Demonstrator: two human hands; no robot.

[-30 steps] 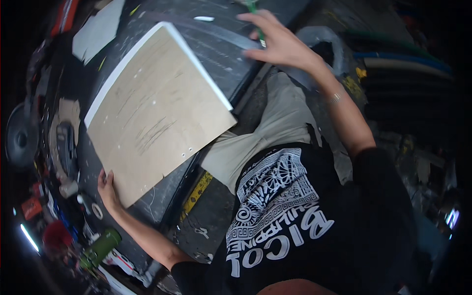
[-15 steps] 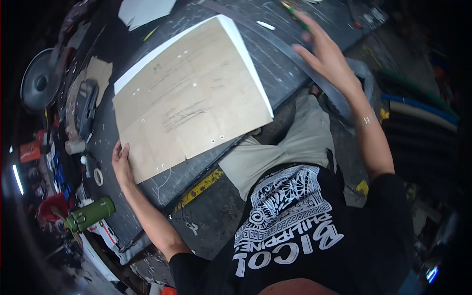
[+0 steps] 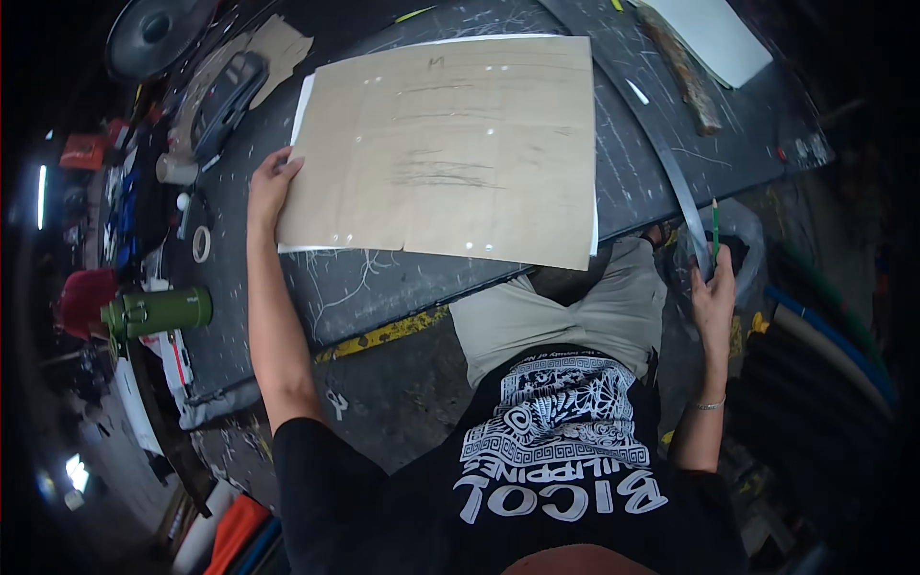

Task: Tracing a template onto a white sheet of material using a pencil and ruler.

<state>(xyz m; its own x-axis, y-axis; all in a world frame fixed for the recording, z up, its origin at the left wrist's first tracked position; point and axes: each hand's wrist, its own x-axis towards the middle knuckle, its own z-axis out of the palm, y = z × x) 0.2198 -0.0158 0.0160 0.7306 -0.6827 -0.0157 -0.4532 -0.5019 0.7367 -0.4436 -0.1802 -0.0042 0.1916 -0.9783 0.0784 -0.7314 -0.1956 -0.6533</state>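
A brown cardboard sheet [image 3: 537, 125] with pencil lines and small holes lies on the dark table. White sheet edges [image 3: 300, 107] peek out from under it. My left hand [image 3: 272, 187] is closed on the cardboard's left edge, thumb on top and fingers partly hidden. Off the table's near edge, my right hand [image 3: 714, 292] grips the end of a long grey metal ruler [image 3: 678, 177]. A green pencil [image 3: 716, 230] points up from the same hand. The ruler's far part runs over the table, right of the cardboard.
At the far right lie a rough brown strip [image 3: 682, 77] and white sheets [image 3: 714, 38]. A green bottle [image 3: 163, 311], a tape roll [image 3: 201, 244] and a dark grey curved case [image 3: 230, 101] are on the left. A plastic bag [image 3: 743, 235] hangs beyond my right hand.
My right hand has come down toward me from over the table, and now holds the ruler's end along with the pencil. The cardboard sits straighter in view, my left hand still at its edge.
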